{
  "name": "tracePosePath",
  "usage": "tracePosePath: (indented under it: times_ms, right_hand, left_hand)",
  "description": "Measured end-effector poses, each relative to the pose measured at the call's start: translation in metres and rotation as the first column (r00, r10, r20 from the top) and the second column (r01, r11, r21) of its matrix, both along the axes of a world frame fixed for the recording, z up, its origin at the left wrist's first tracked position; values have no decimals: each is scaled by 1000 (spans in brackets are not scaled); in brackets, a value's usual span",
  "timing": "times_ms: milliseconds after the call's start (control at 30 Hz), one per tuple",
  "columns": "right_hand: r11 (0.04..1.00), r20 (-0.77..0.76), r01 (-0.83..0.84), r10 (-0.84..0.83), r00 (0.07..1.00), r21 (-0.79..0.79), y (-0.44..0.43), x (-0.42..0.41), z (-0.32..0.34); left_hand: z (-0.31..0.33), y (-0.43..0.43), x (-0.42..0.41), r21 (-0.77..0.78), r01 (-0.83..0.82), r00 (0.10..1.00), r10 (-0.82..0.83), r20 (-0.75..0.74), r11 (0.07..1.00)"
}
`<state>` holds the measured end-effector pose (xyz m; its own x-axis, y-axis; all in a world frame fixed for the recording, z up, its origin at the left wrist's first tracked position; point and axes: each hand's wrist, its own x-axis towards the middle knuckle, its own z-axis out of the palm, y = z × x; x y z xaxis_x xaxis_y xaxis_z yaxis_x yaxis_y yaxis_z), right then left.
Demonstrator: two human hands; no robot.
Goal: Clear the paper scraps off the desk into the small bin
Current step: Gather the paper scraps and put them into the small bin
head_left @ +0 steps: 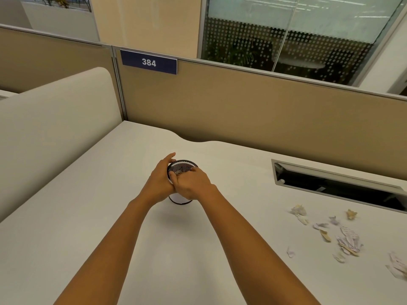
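Both bare forearms reach forward over the pale, off-white bench and meet at a small round black wire-mesh bin that stands upright near the middle of the surface. The left hand wraps around the bin's left side, fingers curled against the mesh wall and the thumb lifted beside the far rim, so it grips the bin. The right hand lies over the near edge of the rim with its fingers bent down into the opening; whether those fingers pinch any paper cannot be told, since they are hidden inside the mouth. Something pale and crumpled shows through the mesh within the bin, too small to make out. The bin's white lower part with a dark base ring shows below the hands and rests on the bench. Well apart from the bin, to the right, a loose scatter of torn white, lilac and tan paper scraps lies on the bench, with a further crumpled piece at the right edge of the view. Beyond the scraps, a rectangular grey-framed cable opening is set into the bench. A tan fabric partition runs along the far edge and carries a dark blue label reading 384.
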<state>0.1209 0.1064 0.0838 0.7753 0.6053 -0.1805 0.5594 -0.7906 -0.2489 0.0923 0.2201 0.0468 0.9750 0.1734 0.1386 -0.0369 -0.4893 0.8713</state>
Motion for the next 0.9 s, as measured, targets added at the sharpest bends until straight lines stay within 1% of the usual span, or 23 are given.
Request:
tracePosePath:
  times_ms: [100,167,233,267,367,433,533,600,667,767,900]
  right_hand:
    - [999,-37,31,-30,999,17,-1,1,5]
    - [998,41,23,-26,999,65,-7,1,10]
    - [982,157,24,-55,986,190,-16,0,16]
    - [961,185,38,-91,978,275,-22,0,18]
    - [862,172,105,-216,961,496,-45,-2,21]
    - [808,156,145,-280,947,570,-66,-5,20]
    - [773,136,193,-339,931,604,-100,-15,15]
    - [761,113,227,-365,924,607,-125,-24,9]
    - [774,121,248,-384,915,582,-150,-34,1]
    - [798,143,278,-409,901,534,-188,-49,-11]
    - [811,119,334,-438,891,480,-235,-69,-30]
  left_hand:
    - [3,-1,0,7,5,1000,-5,-12,1000]
    - [4,-2,-1,0,9,1000,-9,-26,1000]
    - [6,-3,-3,15,8,999,-8,-42,1000]
    - [6,-4,-4,43,5,999,-3,-49,999]
    - [9,-7,-8,205,-35,996,50,-68,978]
    - [13,-14,-16,308,-64,996,82,-46,949]
    - [18,-31,-33,373,-106,994,96,44,922]
    - [20,-46,-46,361,-138,987,97,131,922]
    - [19,-64,-59,331,-134,981,79,176,934]
    - [12,-93,-78,319,-95,986,45,161,943]
    - [-9,-138,-104,344,-19,997,-9,78,939]
